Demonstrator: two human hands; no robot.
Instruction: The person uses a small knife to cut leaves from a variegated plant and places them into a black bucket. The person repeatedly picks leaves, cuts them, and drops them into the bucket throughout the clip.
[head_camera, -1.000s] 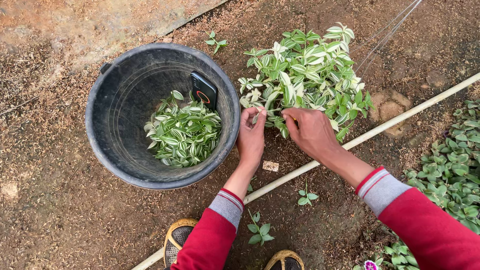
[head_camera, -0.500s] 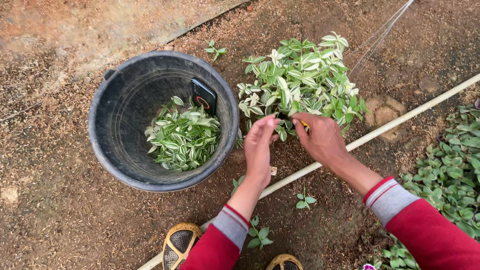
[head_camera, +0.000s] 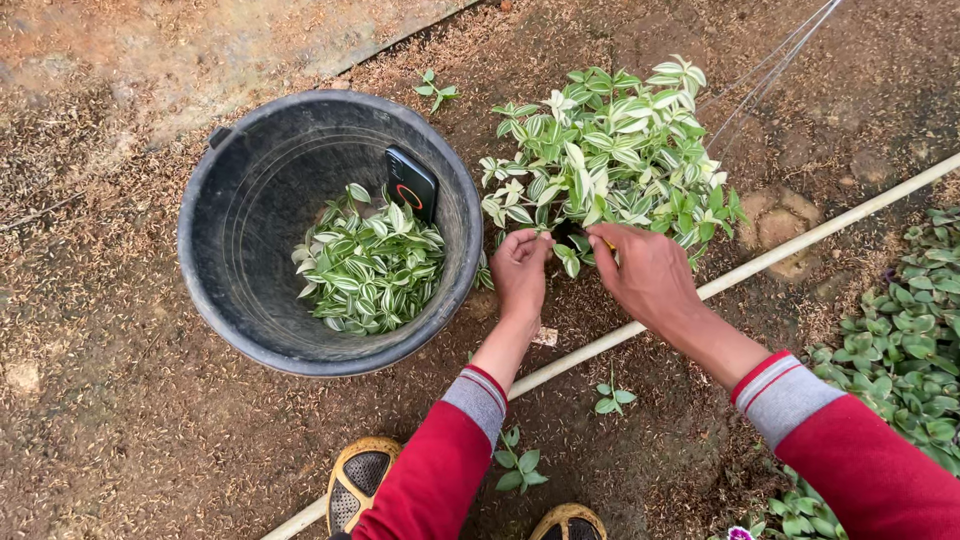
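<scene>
A leafy plant (head_camera: 610, 150) with green-and-white striped leaves grows from the soil. My left hand (head_camera: 520, 272) pinches a stem (head_camera: 568, 258) at the plant's near edge. My right hand (head_camera: 648, 275) is beside it, seen from the back, its fingers curled into the foliage around a small yellow object (head_camera: 608, 243) that is mostly hidden. The two hands nearly touch. To the left stands a black bucket (head_camera: 205, 210) holding a heap of cut striped sprigs (head_camera: 368, 265) and a dark phone (head_camera: 412, 185) leaning on its inner wall.
A white pipe (head_camera: 800, 250) lies diagonally across the soil under my right forearm. More green plants (head_camera: 910, 340) grow at the right edge. My two shoes (head_camera: 362, 482) are at the bottom. Small seedlings (head_camera: 612, 398) dot the brown, mulch-strewn ground.
My left hand drew back from the plant half a second ago and has now returned to pinch a stem. My right hand stayed at the plant's near edge.
</scene>
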